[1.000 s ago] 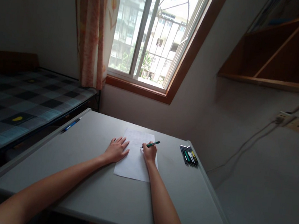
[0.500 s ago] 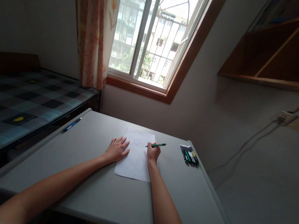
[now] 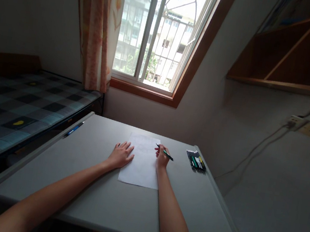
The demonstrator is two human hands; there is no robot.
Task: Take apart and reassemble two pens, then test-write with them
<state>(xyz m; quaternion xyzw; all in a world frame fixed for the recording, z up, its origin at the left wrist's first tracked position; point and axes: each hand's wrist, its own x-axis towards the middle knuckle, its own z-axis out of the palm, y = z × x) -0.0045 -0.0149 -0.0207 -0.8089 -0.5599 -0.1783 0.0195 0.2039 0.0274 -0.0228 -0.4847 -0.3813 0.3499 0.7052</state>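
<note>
A white sheet of paper [image 3: 141, 161] lies on the grey table [image 3: 95, 193] in front of me. My left hand [image 3: 121, 155] rests flat with fingers spread on the table, its fingertips on the sheet's left edge. My right hand [image 3: 161, 157] is closed round a green pen [image 3: 166, 154] at the sheet's right edge. The pen points up-left toward the paper's top right part, and its back end sticks out to the right.
A row of several pens [image 3: 195, 161] lies near the table's right edge. A blue pen [image 3: 72, 129] sits on the table's left rim. A bed with a checked cover [image 3: 11, 109] stands at left. The window [image 3: 156, 34] is ahead, with a wooden shelf [image 3: 294, 55] at upper right.
My right hand has shifted right across the sheet, and the pen has swung so that its back end now points down-right. The left hand has stayed flat in place.
</note>
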